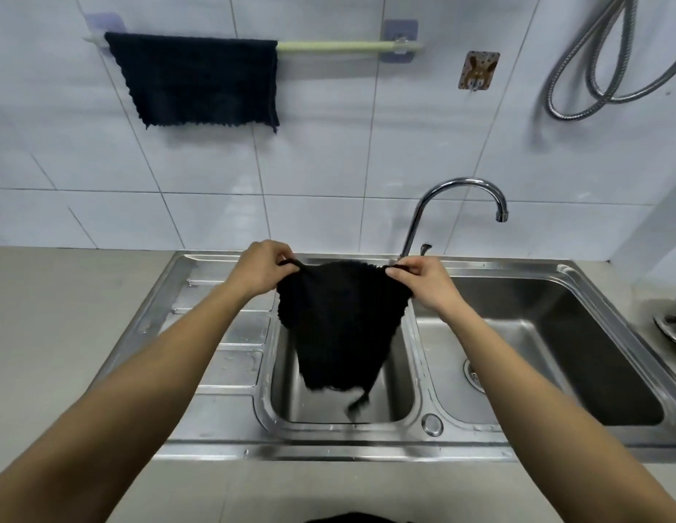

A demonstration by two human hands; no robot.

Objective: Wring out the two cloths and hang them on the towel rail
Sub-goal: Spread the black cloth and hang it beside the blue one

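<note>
A dark blue cloth [195, 79] hangs spread over the left half of the pale green towel rail [347, 47] on the tiled wall. A second, black cloth [340, 326] hangs above the small sink basin [397, 402], stretched by its two top corners. My left hand [259, 268] pinches the left corner and my right hand [419, 281] pinches the right corner. The cloth's lower edge dangles into the basin.
A chrome tap [457, 194] rises behind the sink, its spout over the large right basin [555, 334]. A ribbed draining board [231, 334] lies to the left. A wall hook [478, 69] and a metal shower hose [593, 62] are at the upper right.
</note>
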